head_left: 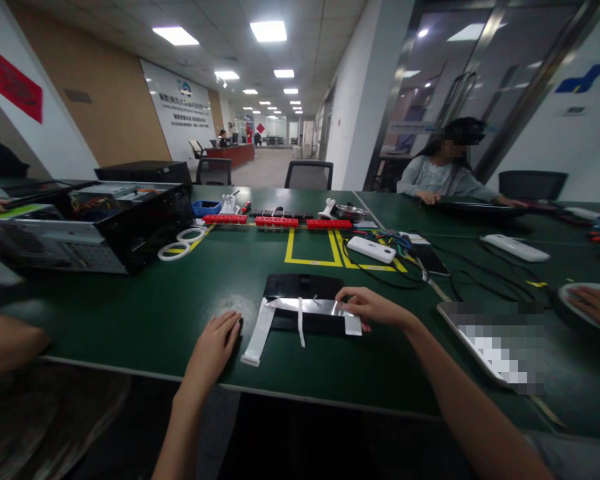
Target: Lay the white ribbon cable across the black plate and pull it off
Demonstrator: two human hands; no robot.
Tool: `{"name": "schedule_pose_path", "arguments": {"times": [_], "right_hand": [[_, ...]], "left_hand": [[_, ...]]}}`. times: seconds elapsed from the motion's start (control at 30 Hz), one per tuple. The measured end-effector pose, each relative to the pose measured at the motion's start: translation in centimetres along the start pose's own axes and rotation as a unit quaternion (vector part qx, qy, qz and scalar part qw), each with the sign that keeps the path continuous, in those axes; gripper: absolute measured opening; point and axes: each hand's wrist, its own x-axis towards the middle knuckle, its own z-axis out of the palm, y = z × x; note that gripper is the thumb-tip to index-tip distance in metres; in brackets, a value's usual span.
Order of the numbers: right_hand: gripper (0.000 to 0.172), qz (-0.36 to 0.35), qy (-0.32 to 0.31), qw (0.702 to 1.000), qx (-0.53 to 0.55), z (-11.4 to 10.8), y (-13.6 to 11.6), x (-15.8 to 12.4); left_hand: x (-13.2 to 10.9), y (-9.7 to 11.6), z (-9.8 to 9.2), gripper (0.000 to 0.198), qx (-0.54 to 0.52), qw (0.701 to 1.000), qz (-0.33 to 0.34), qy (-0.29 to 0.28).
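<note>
In front of me a flat black panel (307,325) lies on the green table. Across it runs a flat ribbon cable (290,305) with a shiny middle stretch; its white left leg hangs over the panel's edge and ends on the table. A narrow white strip (301,323) crosses the panel's middle. My right hand (367,305) is at the panel's right end, with fingers closed on the shiny part of the cable. To the left of the panel, my left hand (219,343) rests on the table, fingers stretched out and holding nothing.
An opened computer case (145,223) stands at left, beside white rings (174,251). Red bins (277,221) line the table's back. A white power bank (371,250) and tangled wires (405,247) lie at right, near a tablet-like device (480,347). Another person (443,173) sits across.
</note>
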Motion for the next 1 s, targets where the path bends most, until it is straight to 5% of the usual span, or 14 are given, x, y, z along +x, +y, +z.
{"name": "schedule_pose_path", "arguments": {"times": [0.23, 0.4, 0.6, 1.0], "right_hand": [[0.031, 0.005, -0.003, 1.0, -0.027, -0.3, 0.7, 0.2], [0.033, 0.006, -0.011, 0.999, -0.031, -0.5, 1.6, 0.7], [0.032, 0.008, -0.014, 0.999, -0.041, -0.4, 1.3, 0.6], [0.033, 0.023, -0.004, 0.998, -0.055, -0.3, 1.2, 0.5]], "left_hand": [[1.7, 5.7, -1.4, 0.035, 0.024, 0.992, 0.127, 0.005], [3.2, 10.1, -0.3, 0.041, 0.052, 0.974, 0.216, -0.048], [3.4, 10.4, 1.4, 0.036, 0.051, 0.975, 0.197, -0.092], [3.7, 10.7, 1.3, 0.035, 0.024, 0.978, 0.158, -0.131]]}}
